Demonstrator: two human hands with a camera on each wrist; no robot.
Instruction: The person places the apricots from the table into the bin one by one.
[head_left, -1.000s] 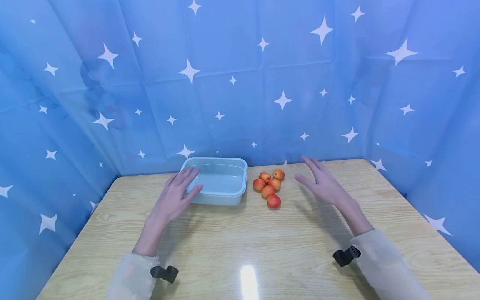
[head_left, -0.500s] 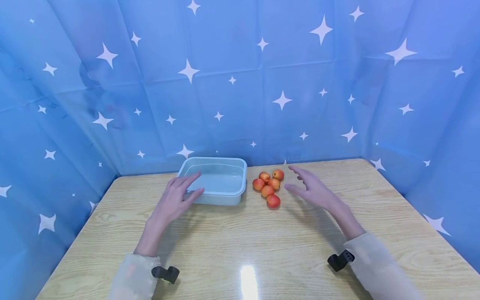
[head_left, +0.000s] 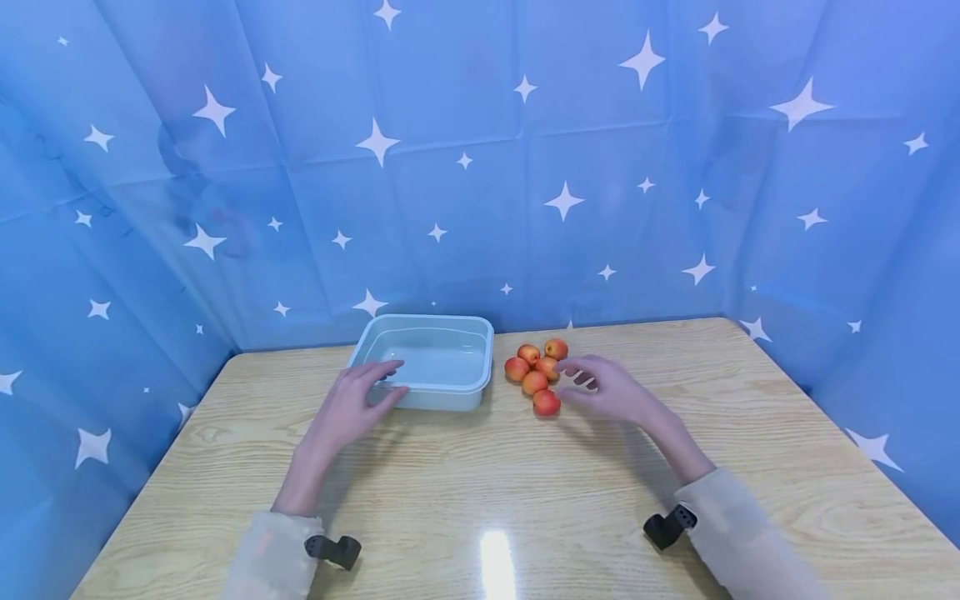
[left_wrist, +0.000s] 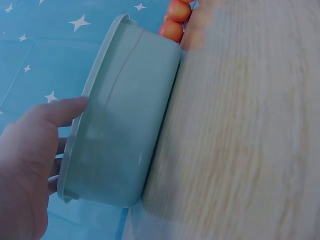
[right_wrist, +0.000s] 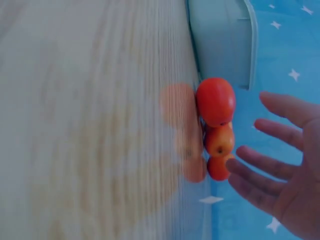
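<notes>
Several small red-orange apples (head_left: 535,382) lie in a loose cluster on the table, right of a pale blue plastic container (head_left: 472,398). My right hand (head_left: 607,392) hovers at the cluster's right side, its fingers spread and slightly bent with nothing between them. In the right wrist view the fingertips are near a red apple (right_wrist: 215,101) and those behind it. My left hand (head_left: 352,408) is at the container's left front corner, thumb and fingers apart. The left wrist view has the thumb at the container's rim (left_wrist: 95,70), other fingers partly hidden behind it; I cannot tell whether they touch.
The wooden table (head_left: 450,500) reaches back to a blue curtain (head_left: 480,167) with white stars, which also stands at both sides. The container stands near the back edge. A small black camera is strapped to each sleeve.
My right hand has moved left and lower toward the apples, its fingers bending more. The left hand's fingers have come down and bent slightly at the container. Apples and container stay put.
</notes>
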